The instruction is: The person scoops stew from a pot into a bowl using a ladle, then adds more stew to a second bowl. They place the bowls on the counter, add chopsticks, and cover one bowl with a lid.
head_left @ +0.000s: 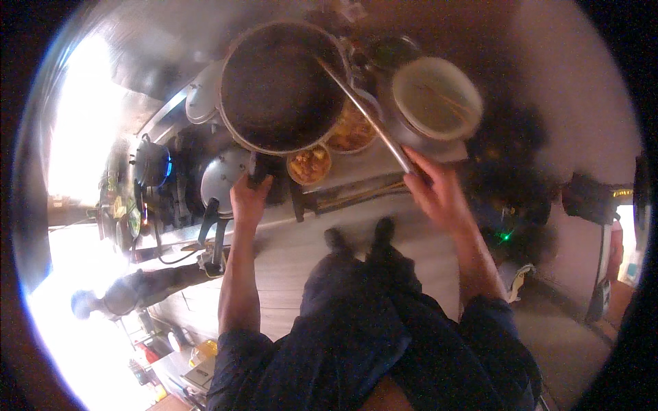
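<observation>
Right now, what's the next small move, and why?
I'd probably sweep the long metal utensil lightly across the pan. The left hand has the handle to steady it, the right hand grips the utensil, and the utensil reaches over the dark pan. Whether it touches, I can't tell.

Loose dark blue top (325, 346), its sleeves (495, 330) ending near the elbows, forearms (238, 291) bare, left hand (248, 198) and right hand (439, 188) bare too, dark trousers (331, 279), dark shoes (384, 229).

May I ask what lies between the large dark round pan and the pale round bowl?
Head view: brownish food in a round container, crossed by a silver metal utensil; the rest is too dim.
</observation>
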Action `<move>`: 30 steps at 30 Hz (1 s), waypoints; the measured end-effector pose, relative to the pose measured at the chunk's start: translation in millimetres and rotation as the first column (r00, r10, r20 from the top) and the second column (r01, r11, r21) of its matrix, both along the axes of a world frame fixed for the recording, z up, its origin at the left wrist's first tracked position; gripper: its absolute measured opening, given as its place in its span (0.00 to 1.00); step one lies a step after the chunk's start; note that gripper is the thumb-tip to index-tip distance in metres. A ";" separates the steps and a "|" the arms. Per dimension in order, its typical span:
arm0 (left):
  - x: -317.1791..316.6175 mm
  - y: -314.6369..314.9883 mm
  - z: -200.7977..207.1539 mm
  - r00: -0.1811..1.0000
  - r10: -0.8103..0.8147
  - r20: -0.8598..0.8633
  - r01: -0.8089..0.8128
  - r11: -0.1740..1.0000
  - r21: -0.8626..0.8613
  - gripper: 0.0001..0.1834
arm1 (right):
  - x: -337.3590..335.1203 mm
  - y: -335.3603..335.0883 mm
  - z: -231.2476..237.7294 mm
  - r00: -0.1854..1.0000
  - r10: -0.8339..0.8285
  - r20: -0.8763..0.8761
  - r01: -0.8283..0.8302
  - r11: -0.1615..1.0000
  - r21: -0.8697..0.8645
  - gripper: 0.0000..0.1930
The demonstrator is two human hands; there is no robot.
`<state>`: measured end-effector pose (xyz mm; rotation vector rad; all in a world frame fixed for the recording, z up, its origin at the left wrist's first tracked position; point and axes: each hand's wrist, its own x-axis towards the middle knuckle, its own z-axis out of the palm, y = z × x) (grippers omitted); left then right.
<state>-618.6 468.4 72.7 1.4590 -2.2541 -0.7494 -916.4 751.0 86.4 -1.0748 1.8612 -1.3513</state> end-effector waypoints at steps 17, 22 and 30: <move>-36.2 5.9 24.8 0.981 -0.081 0.177 0.135 0.940 -0.314 0.16 | -45.3 -31.7 34.9 0.534 0.244 -0.810 0.109 0.930 0.352 0.31; -39.9 3.7 12.9 0.962 -0.068 0.266 0.174 0.900 -0.400 0.15 | -31.2 -31.8 35.9 0.757 0.183 -0.627 -0.009 0.963 0.271 0.31; -46.8 8.7 -0.2 0.932 -0.013 0.362 0.194 0.861 -0.469 0.15 | -35.0 -0.5 59.5 0.802 0.146 -0.579 -0.040 0.981 0.191 0.28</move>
